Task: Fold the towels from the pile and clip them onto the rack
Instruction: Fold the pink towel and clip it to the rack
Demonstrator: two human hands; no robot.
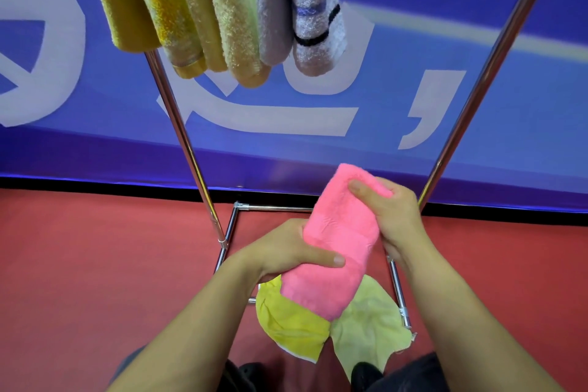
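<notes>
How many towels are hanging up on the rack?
6 that I can see, side by side at the top: mustard towel, yellow towel, tan towel, pale green towel, lilac towel and striped white towel. More may hang out of view.

A red, smooth floor fills the near part of the scene. At its far edge stands a blue banner wall with large white lettering, edged along the bottom by a black strip. Two dark shoes show nearest, side by side.
</notes>
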